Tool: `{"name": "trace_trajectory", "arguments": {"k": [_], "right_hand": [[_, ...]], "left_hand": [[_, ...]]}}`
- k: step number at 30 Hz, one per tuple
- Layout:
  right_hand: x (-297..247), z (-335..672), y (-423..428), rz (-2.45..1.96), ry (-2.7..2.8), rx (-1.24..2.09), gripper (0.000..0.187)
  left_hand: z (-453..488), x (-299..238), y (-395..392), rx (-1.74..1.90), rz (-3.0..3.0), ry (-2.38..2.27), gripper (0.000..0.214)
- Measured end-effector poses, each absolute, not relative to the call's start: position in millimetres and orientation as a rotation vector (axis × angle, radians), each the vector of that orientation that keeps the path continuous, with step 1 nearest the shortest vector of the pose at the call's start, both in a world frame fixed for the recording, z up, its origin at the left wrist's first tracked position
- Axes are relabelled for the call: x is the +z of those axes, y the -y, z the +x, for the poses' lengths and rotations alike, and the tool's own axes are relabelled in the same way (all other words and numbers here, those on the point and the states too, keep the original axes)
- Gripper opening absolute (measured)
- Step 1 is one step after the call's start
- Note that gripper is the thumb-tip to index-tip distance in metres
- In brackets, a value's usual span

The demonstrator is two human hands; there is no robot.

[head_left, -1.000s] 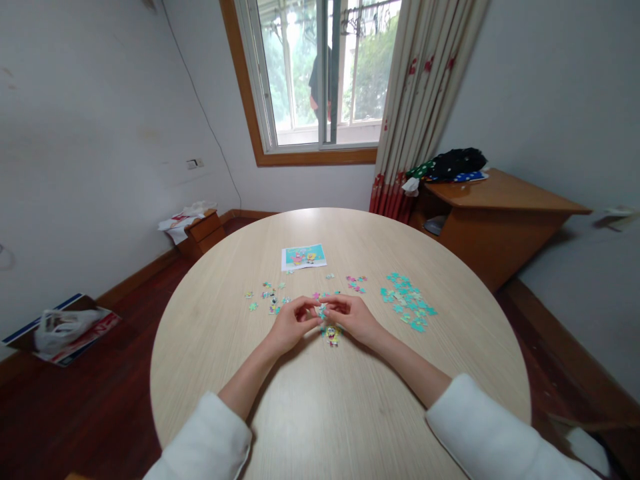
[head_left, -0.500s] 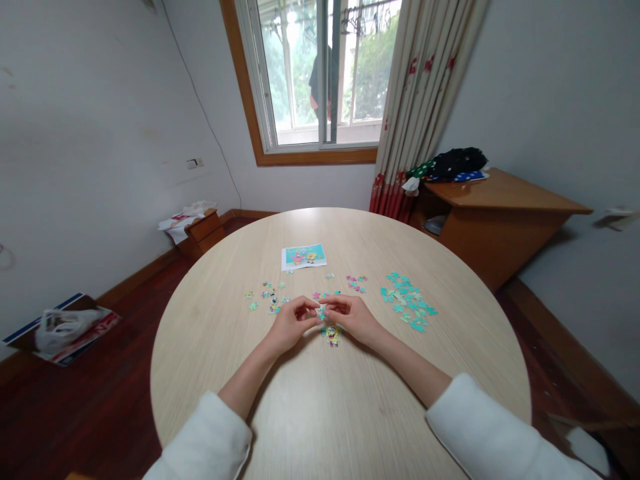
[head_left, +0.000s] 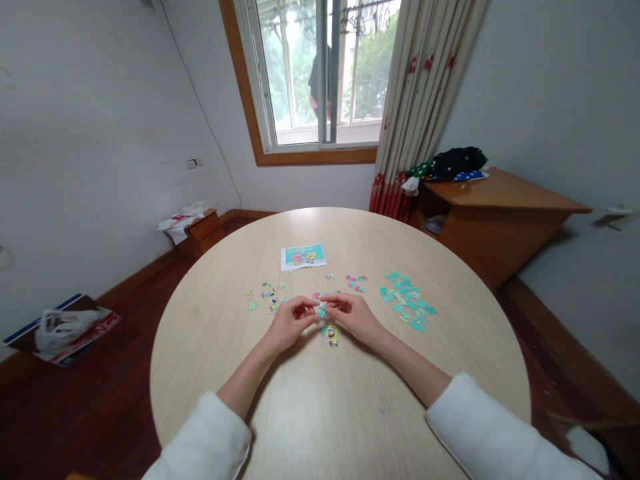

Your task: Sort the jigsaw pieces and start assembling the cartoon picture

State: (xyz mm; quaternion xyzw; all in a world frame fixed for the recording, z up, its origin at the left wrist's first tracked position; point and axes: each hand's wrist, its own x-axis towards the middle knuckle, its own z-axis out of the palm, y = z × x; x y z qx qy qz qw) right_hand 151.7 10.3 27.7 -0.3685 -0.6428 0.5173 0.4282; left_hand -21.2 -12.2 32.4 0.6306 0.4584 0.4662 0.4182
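Note:
My left hand [head_left: 290,323] and my right hand [head_left: 353,316] meet fingertip to fingertip over the middle of a round pale wooden table [head_left: 320,413]. Both pinch small jigsaw pieces [head_left: 322,310] held between them. Just below the fingers lies a small joined cluster of yellow pieces [head_left: 331,333]. Loose mixed pieces [head_left: 267,295] lie to the left, pink pieces [head_left: 356,283] beyond my right hand, and a group of teal pieces [head_left: 407,301] further right. A printed reference picture [head_left: 303,256] lies farther back on the table.
A wooden desk [head_left: 495,213] with dark clothes on it stands at the right by a curtain [head_left: 415,100]. A window [head_left: 320,73] is behind the table. A small wooden box [head_left: 200,230] and a plastic bag [head_left: 60,327] sit on the floor at left.

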Motion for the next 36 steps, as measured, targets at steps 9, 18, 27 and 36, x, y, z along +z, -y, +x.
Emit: {"name": "trace_trajectory", "arguments": {"k": [9,18,27,36], "right_hand": [[34.5,152.6,-6.7,-0.977,1.720,1.167,0.034],[32.7,153.3,-5.7,-0.965,1.829,0.988,0.028],[33.2,154.7,-3.7,-0.926,1.897,0.776,0.022],[34.2,155.8,-3.2,-0.941,1.916,0.766,0.018]], "left_hand": [[-22.7,31.4,10.0,1.221,1.545,-1.190,0.027],[-21.5,35.4,11.6,1.217,1.521,-1.182,0.028],[-22.7,34.2,11.0,1.202,1.547,-1.192,0.030],[-22.4,37.7,12.8,1.183,1.558,-1.209,0.032]]}}
